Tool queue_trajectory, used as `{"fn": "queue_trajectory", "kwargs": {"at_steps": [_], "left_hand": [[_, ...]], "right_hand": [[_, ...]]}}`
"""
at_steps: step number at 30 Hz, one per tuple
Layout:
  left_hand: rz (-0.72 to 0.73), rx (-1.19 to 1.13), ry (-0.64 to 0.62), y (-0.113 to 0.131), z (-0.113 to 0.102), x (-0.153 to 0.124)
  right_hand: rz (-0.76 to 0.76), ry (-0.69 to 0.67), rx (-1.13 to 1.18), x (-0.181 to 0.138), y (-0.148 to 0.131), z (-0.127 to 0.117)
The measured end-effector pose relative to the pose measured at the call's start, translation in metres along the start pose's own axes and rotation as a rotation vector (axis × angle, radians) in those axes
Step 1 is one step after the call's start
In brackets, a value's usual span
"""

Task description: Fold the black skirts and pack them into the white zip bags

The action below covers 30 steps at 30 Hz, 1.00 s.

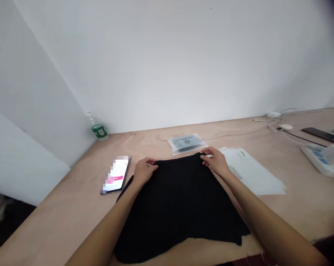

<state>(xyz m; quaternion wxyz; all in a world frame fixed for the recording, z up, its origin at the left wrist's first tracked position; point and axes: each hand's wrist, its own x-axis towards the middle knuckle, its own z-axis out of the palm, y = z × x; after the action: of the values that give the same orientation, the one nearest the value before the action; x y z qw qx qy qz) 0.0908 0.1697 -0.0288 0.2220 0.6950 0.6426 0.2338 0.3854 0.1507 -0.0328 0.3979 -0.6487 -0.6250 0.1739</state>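
Black garment [180,207] spread flat at lower centre of the wooden table [58,218], held at its top edge.

Left hand [144,170] curled over the upper left corner, fingers folded down onto the cloth; right hand [215,159] closed on the upper right corner, fingertips pinching the edge. Just left of the left hand, a lit phone [116,174] lying face up. Just above the garment, a small sealed packet [186,142]. Right of centre, clear plastic sleeves [252,170] beside the right forearm. Upper left, a green-labelled bottle [98,127] against the wall. Far right, white cables [275,122].
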Motion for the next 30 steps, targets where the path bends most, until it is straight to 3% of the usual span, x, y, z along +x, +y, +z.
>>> {"fn": "queue_trajectory", "kwargs": {"at_steps": [7, 13, 20, 25, 27, 30], "left_hand": [[0.276, 0.018, 0.105, 0.008, -0.021, -0.053], [0.505, 0.154, 0.089, 0.000, -0.016, -0.083], [0.562, 0.306, 0.085, 0.000, -0.016, -0.088], [0.549, 0.337, 0.112, -0.016, -0.030, -0.116], [0.552, 0.320, 0.091, -0.028, -0.040, -0.136], [0.541, 0.319, -0.033, -0.045, -0.056, -0.164]], "right_hand": [[-0.093, -0.135, 0.041, -0.045, 0.002, -0.030], [-0.222, -0.158, -0.098, -0.065, 0.008, -0.032], [-0.313, -0.152, -0.213, -0.070, 0.009, -0.032], [-0.331, -0.120, -0.228, -0.095, 0.009, -0.047], [-0.327, -0.162, -0.187, -0.112, 0.006, -0.057], [-0.332, -0.343, -0.144, -0.139, 0.003, -0.074]]}}
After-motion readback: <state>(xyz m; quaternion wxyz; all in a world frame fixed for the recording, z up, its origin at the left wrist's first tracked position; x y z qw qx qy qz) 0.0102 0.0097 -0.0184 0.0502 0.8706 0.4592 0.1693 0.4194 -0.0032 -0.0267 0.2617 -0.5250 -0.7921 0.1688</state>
